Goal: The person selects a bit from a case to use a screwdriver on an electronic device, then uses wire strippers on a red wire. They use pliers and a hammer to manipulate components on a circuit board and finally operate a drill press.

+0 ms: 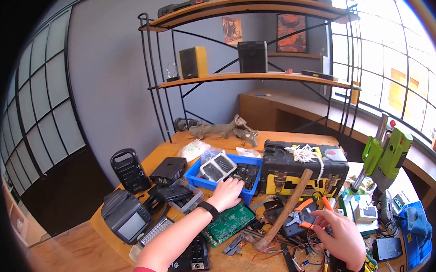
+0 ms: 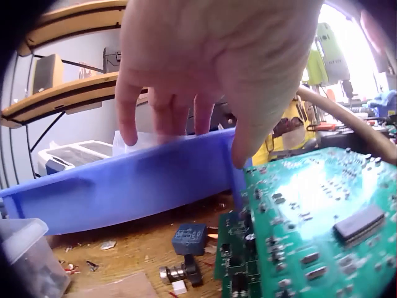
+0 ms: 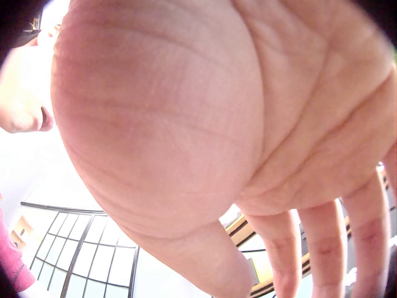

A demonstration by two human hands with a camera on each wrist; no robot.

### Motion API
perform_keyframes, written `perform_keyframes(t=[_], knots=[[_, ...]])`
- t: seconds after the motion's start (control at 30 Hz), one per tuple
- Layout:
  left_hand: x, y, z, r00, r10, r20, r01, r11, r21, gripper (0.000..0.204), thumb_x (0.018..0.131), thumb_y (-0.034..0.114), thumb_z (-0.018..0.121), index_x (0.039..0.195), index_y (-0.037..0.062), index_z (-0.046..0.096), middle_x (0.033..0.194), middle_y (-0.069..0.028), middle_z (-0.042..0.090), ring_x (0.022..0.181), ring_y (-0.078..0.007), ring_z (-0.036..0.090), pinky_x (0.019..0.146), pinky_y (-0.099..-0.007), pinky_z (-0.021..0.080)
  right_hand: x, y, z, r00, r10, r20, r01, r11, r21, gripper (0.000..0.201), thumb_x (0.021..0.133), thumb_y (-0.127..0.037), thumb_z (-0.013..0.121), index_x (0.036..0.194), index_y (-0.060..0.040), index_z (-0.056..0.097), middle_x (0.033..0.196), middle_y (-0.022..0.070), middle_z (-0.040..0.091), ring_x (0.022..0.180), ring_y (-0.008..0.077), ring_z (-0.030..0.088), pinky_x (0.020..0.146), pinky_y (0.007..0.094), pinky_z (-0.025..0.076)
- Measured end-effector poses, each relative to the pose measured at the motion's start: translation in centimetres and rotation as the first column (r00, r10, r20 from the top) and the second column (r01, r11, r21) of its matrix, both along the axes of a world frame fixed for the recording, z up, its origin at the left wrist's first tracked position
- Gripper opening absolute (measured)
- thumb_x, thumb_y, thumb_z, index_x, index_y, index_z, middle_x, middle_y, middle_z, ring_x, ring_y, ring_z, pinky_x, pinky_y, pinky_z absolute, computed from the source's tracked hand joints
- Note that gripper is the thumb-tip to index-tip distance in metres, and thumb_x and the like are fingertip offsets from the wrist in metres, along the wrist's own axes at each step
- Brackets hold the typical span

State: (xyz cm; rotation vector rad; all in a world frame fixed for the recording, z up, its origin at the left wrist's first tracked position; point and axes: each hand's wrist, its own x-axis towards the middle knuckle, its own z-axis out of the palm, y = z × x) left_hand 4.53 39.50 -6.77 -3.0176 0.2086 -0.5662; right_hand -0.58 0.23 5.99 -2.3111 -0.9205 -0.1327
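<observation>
My left hand (image 1: pixel 226 194) is at the near wall of a blue plastic bin (image 1: pixel 208 183). In the left wrist view its fingers (image 2: pixel 128 118) reach down over the bin's rim, spread apart, and their tips are partly hidden. The thumb hangs beside the bin's corner, next to a green circuit board (image 2: pixel 316 217). Inside the bin lie a white-framed case (image 1: pixel 218 166) and dark parts (image 1: pixel 248 173). My right hand (image 1: pixel 343 235) hovers by orange-handled pliers (image 1: pixel 299 216), fingers loosely bent. Its palm holds nothing in the right wrist view.
A wooden-handled hammer (image 1: pixel 291 208) leans across the clutter. A black and yellow toolbox (image 1: pixel 304 168) stands behind it. At right is a green drill press (image 1: pixel 386 153). A small monitor (image 1: pixel 126 218) and a clear tub (image 1: pixel 191 200) sit at left.
</observation>
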Motion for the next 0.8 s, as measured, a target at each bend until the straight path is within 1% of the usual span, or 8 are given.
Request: perform_keyframes(t=[0.03,0.1,0.13,0.17,0.37,0.47,0.6,0.8], knots=[[0.3,-0.1,0.0,0.998,-0.016,0.055,0.015,1.000,0.021,0.044,0.075,0.024,0.083,0.110,0.0062,0.064,0.105,-0.0112,0.067,0.104,-0.0338,0.066,0.086,-0.0492,0.057,0.0,-0.1,0.1,1.000,0.009,0.006,-0.009,1.000,0.003,0.027,0.091,-0.013,0.070,0.116,-0.0044,0.069,0.096,0.0137,0.074,0.089,0.0303,0.074,0.080,0.0397,0.057],[0.8,-0.2,0.1,0.993,-0.031,0.115,0.031,1.000,0.000,0.044,0.074,0.025,0.085,0.108,0.0061,0.064,0.103,-0.0121,0.068,0.101,-0.0327,0.068,0.084,-0.0462,0.058,0.1,-0.3,0.2,1.000,-0.003,0.021,0.003,1.000,0.011,0.026,0.092,-0.014,0.070,0.116,-0.0046,0.069,0.096,0.0127,0.074,0.089,0.0292,0.074,0.078,0.0397,0.057],[0.8,-0.1,0.3,0.996,-0.026,0.082,0.024,0.999,0.023,0.042,0.078,0.028,0.083,0.110,0.0067,0.065,0.104,-0.0116,0.067,0.101,-0.0335,0.068,0.085,-0.0447,0.057,0.3,-0.4,0.1,1.000,-0.003,0.019,0.003,1.000,0.016,0.026,0.092,-0.014,0.070,0.116,-0.0047,0.069,0.095,0.0125,0.074,0.088,0.0288,0.074,0.078,0.0395,0.057],[0.8,0.1,0.4,0.998,-0.031,0.059,0.027,0.997,0.070,0.039,0.080,0.030,0.082,0.107,0.0073,0.065,0.100,-0.0104,0.068,0.100,-0.0329,0.068,0.083,-0.0444,0.057,0.4,-0.5,0.0,1.000,0.000,0.014,-0.001,1.000,0.019,0.026,0.092,-0.015,0.070,0.116,-0.0049,0.069,0.095,0.0123,0.074,0.088,0.0284,0.073,0.078,0.0394,0.057],[1.5,1.5,0.7,0.990,-0.137,0.032,0.132,0.983,0.127,0.027,0.085,0.033,0.078,0.099,0.0127,0.068,0.095,-0.0091,0.067,0.094,-0.0314,0.070,0.078,-0.0440,0.058,0.8,-0.8,-0.3,1.000,0.000,0.011,0.000,1.000,0.006,0.027,0.094,-0.017,0.069,0.119,-0.0059,0.068,0.096,0.0117,0.074,0.088,0.0287,0.073,0.077,0.0390,0.057],[1.5,2.0,1.7,0.983,-0.182,0.028,0.178,0.979,0.102,0.026,0.086,0.036,0.077,0.099,0.0143,0.073,0.092,-0.0068,0.066,0.092,-0.0293,0.071,0.075,-0.0428,0.058,0.8,-1.0,-0.2,1.000,-0.006,-0.001,0.006,1.000,0.005,0.028,0.095,-0.018,0.069,0.120,-0.0063,0.067,0.096,0.0116,0.074,0.088,0.0292,0.074,0.076,0.0391,0.056],[1.3,2.4,3.3,0.988,-0.155,0.009,0.155,0.987,0.031,0.028,0.082,0.041,0.080,0.097,0.0166,0.078,0.092,-0.0053,0.068,0.085,-0.0302,0.073,0.073,-0.0438,0.059,1.0,-1.4,-0.3,1.000,0.004,0.011,-0.004,1.000,0.029,0.027,0.095,-0.018,0.069,0.120,-0.0065,0.066,0.096,0.0120,0.074,0.087,0.0296,0.073,0.076,0.0390,0.056],[1.4,2.8,3.9,0.991,-0.132,-0.025,0.132,0.991,0.001,0.028,0.083,0.042,0.079,0.095,0.0167,0.079,0.092,-0.0041,0.071,0.085,-0.0295,0.073,0.073,-0.0439,0.057,1.1,-1.5,-0.4,1.000,-0.002,0.012,0.002,1.000,0.027,0.028,0.094,-0.017,0.070,0.119,-0.0061,0.067,0.097,0.0114,0.074,0.087,0.0296,0.073,0.077,0.0388,0.057]])
